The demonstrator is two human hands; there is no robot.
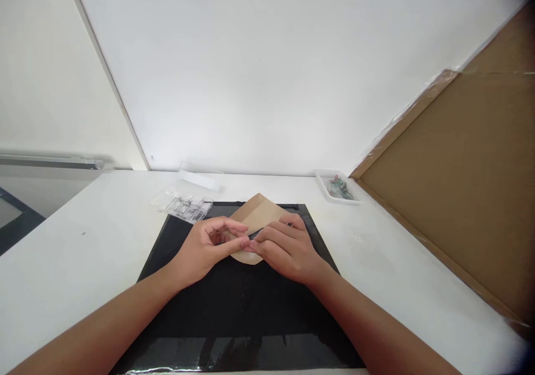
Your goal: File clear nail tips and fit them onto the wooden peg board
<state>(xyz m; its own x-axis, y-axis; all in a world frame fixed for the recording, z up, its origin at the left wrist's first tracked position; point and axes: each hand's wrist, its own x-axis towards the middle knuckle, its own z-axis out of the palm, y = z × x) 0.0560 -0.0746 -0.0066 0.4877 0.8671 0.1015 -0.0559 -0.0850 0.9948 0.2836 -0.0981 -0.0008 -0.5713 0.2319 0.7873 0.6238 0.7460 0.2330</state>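
My left hand (217, 240) and my right hand (288, 247) meet over a brown paper tray (259, 210). The tray is turned cornerwise on a glossy black mat (234, 308). Between my hands lies a slim dark piece (254, 233), mostly covered by the fingers, so its kind does not show. My right fingers are curled down around it, the thumb against the left thumb tip. The left thumb and fingers bend towards its other end; whatever they pinch there is hidden.
A clear compartment box (190, 208) with small parts lies behind the mat on the left, its lid (198, 180) behind. At the back right, a white plastic tray (336, 188) holds small bagged items. A cardboard panel (455, 169) leans along the right side of the white table (376, 263).
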